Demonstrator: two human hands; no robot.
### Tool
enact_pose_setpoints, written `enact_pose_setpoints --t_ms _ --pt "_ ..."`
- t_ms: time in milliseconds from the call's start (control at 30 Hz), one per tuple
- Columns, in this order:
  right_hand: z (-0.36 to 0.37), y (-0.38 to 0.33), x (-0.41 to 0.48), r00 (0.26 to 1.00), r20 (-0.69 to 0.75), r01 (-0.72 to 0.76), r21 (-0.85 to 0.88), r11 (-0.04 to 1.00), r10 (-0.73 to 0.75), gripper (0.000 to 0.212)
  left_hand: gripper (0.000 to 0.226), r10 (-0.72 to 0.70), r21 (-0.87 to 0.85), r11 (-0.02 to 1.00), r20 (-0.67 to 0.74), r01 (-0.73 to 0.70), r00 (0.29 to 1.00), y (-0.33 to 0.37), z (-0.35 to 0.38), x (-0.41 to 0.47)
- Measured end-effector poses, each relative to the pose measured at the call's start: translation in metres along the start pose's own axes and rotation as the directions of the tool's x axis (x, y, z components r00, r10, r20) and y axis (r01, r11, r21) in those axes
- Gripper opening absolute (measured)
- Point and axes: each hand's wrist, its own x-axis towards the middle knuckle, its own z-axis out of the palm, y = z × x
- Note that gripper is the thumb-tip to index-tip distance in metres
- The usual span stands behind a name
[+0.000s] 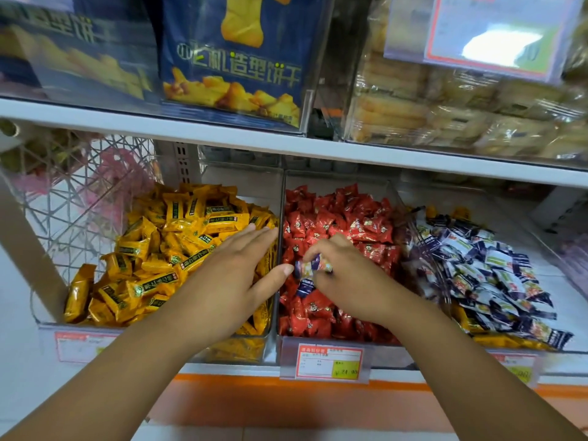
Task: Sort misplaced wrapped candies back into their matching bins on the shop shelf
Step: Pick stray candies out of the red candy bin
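Left hand (235, 275) flat, palm down over the yellow-candy bin (238, 348), fingers straight, holding nothing. Right hand (343, 275) curled over the red-candy bin (375, 345) — fingertips pinch a blue-and-white wrapped candy (313, 268), crinkled, print unreadable. A second blue-and-white piece (304, 288) lies just below among red wrappers — partly hidden.

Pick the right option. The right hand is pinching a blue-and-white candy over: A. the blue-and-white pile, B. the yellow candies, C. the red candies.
C: the right hand pinches the blue-and-white candy directly above the red candies, while the left hand lies flat over the yellow candies.
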Motion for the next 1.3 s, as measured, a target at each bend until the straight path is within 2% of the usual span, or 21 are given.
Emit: enact_pose_setpoints --t_ms 100,200,300,367,467,600,667,767,867,1033,1167,1300 --pt "0.008 -0.002 0.002 0.995 0.095 0.008 -0.079 0.997 0.0 0.035 0.077 0.023 -0.006 1.0 -0.012 -0.023 1.0 -0.003 0.001 0.0" --pt "0.012 -0.003 0.004 0.995 0.103 0.017 -0.08 0.997 -0.009 0.042 0.079 0.046 -0.001 0.999 -0.019 -0.046 0.999 -0.007 0.003 0.001" --pt "0.015 -0.002 0.003 0.999 0.044 0.035 -0.069 0.997 -0.032 0.032 0.086 0.052 0.022 0.998 -0.031 -0.052 0.998 -0.01 0.004 0.003" --pt "0.013 0.0 0.002 1.0 -0.015 0.024 -0.033 0.999 -0.025 0.027 0.082 0.056 0.031 0.998 -0.041 -0.054 0.998 -0.01 0.005 0.004" --pt "0.004 0.002 -0.002 0.995 -0.1 0.001 0.024 1.0 0.001 0.026 0.071 0.04 0.013 0.999 -0.037 -0.039 0.999 -0.008 0.005 0.004" --pt "-0.02 0.006 -0.013 0.974 -0.226 -0.016 0.019 1.0 0.02 0.028 0.072 0.044 0.009 0.999 -0.039 -0.043 0.998 -0.007 0.005 0.003" --pt "-0.04 0.011 -0.023 0.939 -0.339 -0.063 0.001 0.998 0.059 0.028 0.072 0.039 -0.001 0.999 -0.034 -0.039 0.999 -0.005 0.005 0.003" --pt "-0.073 0.031 -0.04 0.845 -0.503 -0.218 -0.016 0.976 0.181 0.032 0.071 0.04 -0.003 0.999 -0.04 -0.04 0.998 -0.002 0.005 0.003" --pt "-0.092 0.059 -0.053 0.743 -0.587 -0.375 0.032 0.926 0.322 0.033 0.073 0.05 -0.005 0.999 -0.049 -0.05 0.998 -0.001 0.006 0.005" --pt "-0.095 0.073 -0.064 0.692 -0.539 -0.387 0.285 0.877 0.48 0.038 0.077 0.053 0.006 0.999 -0.049 -0.053 0.997 0.0 0.006 0.006" --pt "-0.092 0.068 -0.061 0.727 -0.488 -0.302 0.405 0.863 0.483 0.033 0.079 0.065 -0.006 0.998 -0.062 -0.065 0.996 0.002 0.009 0.009" --pt "-0.088 0.056 -0.054 0.754 -0.494 -0.213 0.441 0.872 0.434 0.026 0.077 0.059 -0.012 0.998 -0.053 -0.06 0.997 0.003 0.009 0.008"
